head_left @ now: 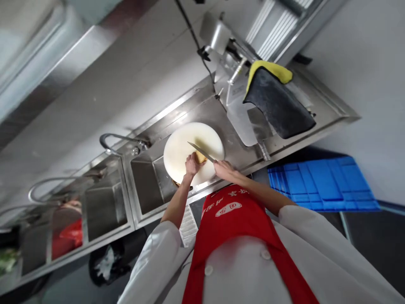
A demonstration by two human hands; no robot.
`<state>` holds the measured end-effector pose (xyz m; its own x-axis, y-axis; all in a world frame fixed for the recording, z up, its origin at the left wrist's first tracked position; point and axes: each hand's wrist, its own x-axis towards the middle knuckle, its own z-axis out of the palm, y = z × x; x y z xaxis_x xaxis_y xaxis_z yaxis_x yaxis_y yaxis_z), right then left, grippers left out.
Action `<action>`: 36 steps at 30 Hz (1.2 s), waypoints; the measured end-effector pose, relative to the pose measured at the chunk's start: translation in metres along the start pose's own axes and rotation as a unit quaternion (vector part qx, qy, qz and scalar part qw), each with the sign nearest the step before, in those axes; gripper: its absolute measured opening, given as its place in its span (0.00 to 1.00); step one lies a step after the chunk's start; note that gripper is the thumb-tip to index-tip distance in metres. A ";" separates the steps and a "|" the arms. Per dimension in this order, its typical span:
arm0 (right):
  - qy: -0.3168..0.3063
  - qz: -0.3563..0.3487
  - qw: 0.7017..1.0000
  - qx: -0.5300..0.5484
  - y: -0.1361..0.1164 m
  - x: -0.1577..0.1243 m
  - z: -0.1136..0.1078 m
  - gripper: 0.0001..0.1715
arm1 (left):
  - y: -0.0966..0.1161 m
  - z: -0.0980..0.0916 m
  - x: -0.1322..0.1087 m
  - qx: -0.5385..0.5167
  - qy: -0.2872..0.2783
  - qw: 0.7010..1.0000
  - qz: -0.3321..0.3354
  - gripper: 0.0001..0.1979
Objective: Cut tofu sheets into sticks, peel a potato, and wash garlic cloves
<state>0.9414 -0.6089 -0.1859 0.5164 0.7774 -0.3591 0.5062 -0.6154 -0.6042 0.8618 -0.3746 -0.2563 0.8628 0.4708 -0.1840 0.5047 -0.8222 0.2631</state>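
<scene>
A round white cutting board (177, 147) lies on the steel counter, partly over a sink basin. On it rests a yellowish-brown block of food (200, 157), whose exact kind I cannot make out. My left hand (192, 164) is closed on the near left side of this block, fingers bent against it. In my right hand (224, 169) is a kitchen knife (200, 149), gripped by the handle, which the fingers hide. The blade points up and left across the block's far side. Whether its edge is in the food or just above it, I cannot tell.
Left of the board are steel sinks (104, 207) with curved faucets (117, 136). A slicing machine (236, 97) stands right, with a black and yellow cloth (278, 101) draped over it. A blue plastic crate (325, 183) sits below the counter. A red bag (72, 233) lies in a far-left basin.
</scene>
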 end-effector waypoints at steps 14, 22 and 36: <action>-0.003 0.058 0.991 -0.120 0.014 -0.024 0.021 0.21 | -0.011 0.006 -0.021 -0.053 0.022 0.997 -0.050 0.52; -0.047 0.073 0.987 -0.136 0.005 -0.031 0.032 0.21 | -0.058 0.015 -0.050 -0.146 0.025 0.988 -0.051 0.52; -0.064 0.092 0.984 -0.140 0.003 -0.027 0.030 0.23 | -0.036 -0.009 -0.041 -0.017 0.006 0.999 -0.033 0.52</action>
<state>0.9088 -0.6279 -0.1995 0.5342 0.6490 -0.5417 0.5928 -0.7444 -0.3073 0.8085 -0.3614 -0.2501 0.8276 0.5281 -0.1904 0.5614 -0.7778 0.2826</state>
